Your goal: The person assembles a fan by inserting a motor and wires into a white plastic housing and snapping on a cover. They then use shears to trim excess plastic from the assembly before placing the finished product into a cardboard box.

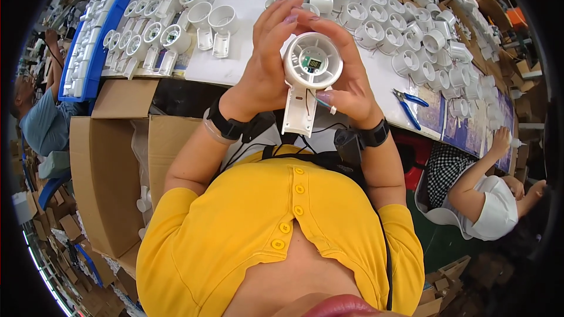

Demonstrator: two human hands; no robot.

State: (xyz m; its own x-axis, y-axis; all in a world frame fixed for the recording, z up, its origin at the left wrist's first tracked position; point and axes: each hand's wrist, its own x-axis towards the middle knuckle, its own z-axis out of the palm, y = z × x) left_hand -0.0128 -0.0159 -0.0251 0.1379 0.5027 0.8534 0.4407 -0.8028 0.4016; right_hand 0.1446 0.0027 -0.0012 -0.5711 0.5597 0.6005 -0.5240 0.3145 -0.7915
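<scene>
Between my two hands, above the near edge of the table, is a round white plastic fan housing (298, 111) with an open handle half pointing toward me. At its hub shows a green circuit board (313, 64) with a small dark display. Thin wires with a white connector (332, 109) come out by the handle. My left hand (267, 61) closes around the housing's left side. My right hand (353, 76) curls round the right side, its thumb near the wires. Some fingertips are hidden behind the ring.
Rows of similar housings with handles (223, 20) stand at the back left, beside a blue tray (97, 41) of white parts. Many round white fan parts (370, 34) cover the right. Blue-handled nippers (406, 107) lie near the front edge. An open cardboard box (108, 182) stands left. People sit at both sides.
</scene>
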